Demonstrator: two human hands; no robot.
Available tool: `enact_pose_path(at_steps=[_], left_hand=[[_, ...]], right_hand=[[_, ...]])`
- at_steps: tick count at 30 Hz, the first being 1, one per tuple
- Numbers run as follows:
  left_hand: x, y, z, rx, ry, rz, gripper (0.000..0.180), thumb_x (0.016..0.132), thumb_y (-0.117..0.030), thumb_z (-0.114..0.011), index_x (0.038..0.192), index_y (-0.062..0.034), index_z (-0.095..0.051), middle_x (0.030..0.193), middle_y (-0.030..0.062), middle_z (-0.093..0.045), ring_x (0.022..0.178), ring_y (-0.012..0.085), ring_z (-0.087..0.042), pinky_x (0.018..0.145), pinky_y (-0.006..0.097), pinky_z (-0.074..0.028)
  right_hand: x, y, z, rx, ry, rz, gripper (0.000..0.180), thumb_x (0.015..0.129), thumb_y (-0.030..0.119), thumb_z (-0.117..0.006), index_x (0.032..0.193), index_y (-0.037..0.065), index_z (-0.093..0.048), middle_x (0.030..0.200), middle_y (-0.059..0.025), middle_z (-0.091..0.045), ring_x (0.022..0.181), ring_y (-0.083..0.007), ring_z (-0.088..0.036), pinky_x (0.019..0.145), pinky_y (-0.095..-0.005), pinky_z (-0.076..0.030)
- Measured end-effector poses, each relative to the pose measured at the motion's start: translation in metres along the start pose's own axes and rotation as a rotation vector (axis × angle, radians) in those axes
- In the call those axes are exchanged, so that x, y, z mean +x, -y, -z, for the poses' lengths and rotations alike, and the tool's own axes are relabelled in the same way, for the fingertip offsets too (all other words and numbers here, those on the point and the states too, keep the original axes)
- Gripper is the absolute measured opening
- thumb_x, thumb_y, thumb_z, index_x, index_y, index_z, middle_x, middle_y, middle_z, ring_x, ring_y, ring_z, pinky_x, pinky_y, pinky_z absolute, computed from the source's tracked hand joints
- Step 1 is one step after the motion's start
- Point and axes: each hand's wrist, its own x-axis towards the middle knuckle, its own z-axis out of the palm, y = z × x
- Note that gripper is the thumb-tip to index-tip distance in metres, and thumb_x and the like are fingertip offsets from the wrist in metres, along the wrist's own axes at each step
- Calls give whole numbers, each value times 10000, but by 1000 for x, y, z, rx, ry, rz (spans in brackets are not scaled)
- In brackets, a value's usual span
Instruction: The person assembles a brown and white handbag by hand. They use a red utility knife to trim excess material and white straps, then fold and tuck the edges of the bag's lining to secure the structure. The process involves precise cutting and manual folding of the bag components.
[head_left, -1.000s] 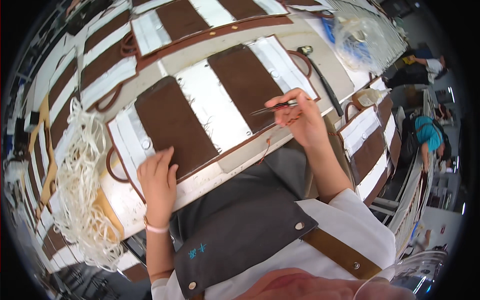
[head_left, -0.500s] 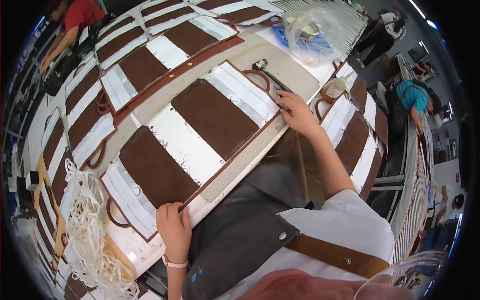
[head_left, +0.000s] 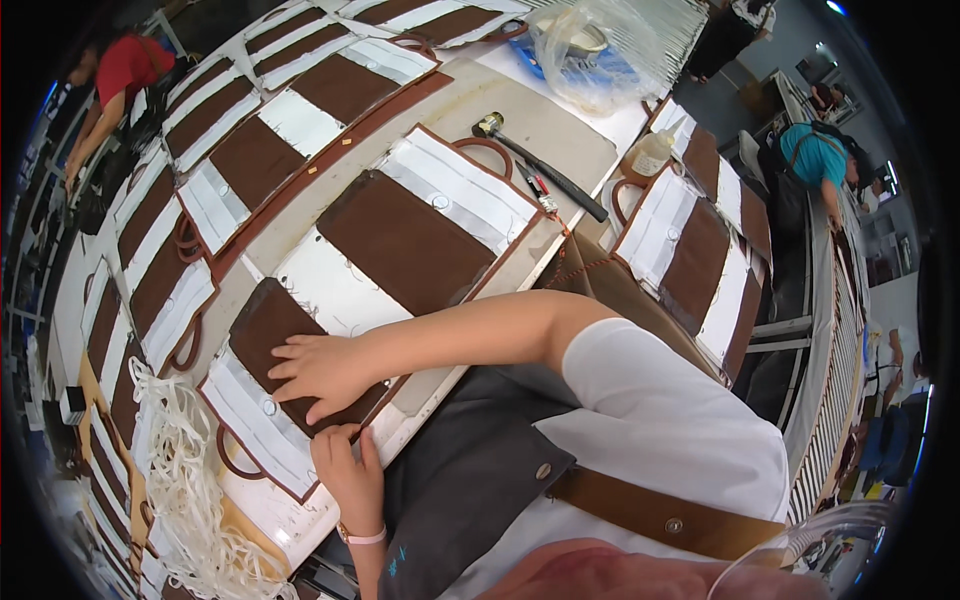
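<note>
A flat, unfinished bag piece (head_left: pixel 405 225) lies before me, with brown panels, white strips, round snaps and a brown handle at each end. Across its left brown panel my right hand (head_left: pixel 330 375) lies flat, fingers spread, holding nothing. Just below it, my left hand (head_left: pixel 350 465) pinches the piece's near edge between thumb and fingers. A hammer (head_left: pixel 545 165) with a black handle rests beyond the piece's right end. Next to it lies a small metal tool (head_left: pixel 538 188) with red parts, close to a twisted red cord (head_left: pixel 580 268).
More brown-and-white bag pieces (head_left: pixel 250 155) cover the table's far and left sides, others (head_left: pixel 690 250) the right. A heap of white strips (head_left: pixel 185 480) is at lower left. A squeeze bottle (head_left: pixel 650 152) and a clear plastic bag (head_left: pixel 590 55) are at right. Other people work beyond.
My right hand has left the right end of the bag piece and swung left onto its left brown panel. The small metal tool now lies uncovered beside the hammer. My left hand stays at the edge.
</note>
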Motion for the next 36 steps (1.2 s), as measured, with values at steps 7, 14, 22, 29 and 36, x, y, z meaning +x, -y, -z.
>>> enact_pose_path(at_steps=[7, 14, 22, 29, 36], left_hand=[[6, -2, -4, 15, 37, 28, 152, 838, -92, -708, 866, -15, -579, 826, 120, -546, 797, 306, -540, 714, 402, -437], [14, -3, 0, 53, 106, 27, 210, 820, -103, -725, 798, -44, -524, 748, 110, -510, 721, 311, -508, 655, 423, -410], [5, -3, 22, -121, 67, 153, 215, 807, 8, -673, 1014, -9, -619, 832, 137, -590, 739, 303, -580, 680, 388, -480], [-6, 6, 25, -32, 66, 132, 314, 715, 105, -562, 1011, 3, -583, 904, 131, -606, 831, 301, -573, 752, 397, -477], [-6, 13, 22, -137, 72, 165, 306, 721, 114, -555, 999, -8, -589, 868, 124, -594, 819, 300, -574, 722, 390, -474]], right_hand=[[17, -14, -26, -94, -37, 45, 744, 845, 651, -579, 1433, 202, -504, 1574, -177, -308, 1478, -388, -202, 1191, -585, -79], [20, -14, -27, -124, -24, 35, 751, 841, 695, -538, 1432, 234, -514, 1573, -154, -326, 1478, -369, -216, 1188, -581, -79], [18, -7, -16, -195, -71, -9, 715, 848, 646, -578, 1426, 229, -511, 1540, -135, -381, 1447, -352, -287, 1180, -555, -162], [20, -5, -23, -285, -58, -15, 700, 877, 673, -527, 1447, 271, -476, 1549, -113, -375, 1447, -339, -293, 1192, -536, -171], [19, -6, -22, -292, -51, -29, 694, 879, 682, -515, 1442, 279, -481, 1550, -109, -376, 1450, -331, -292, 1194, -530, -170]])
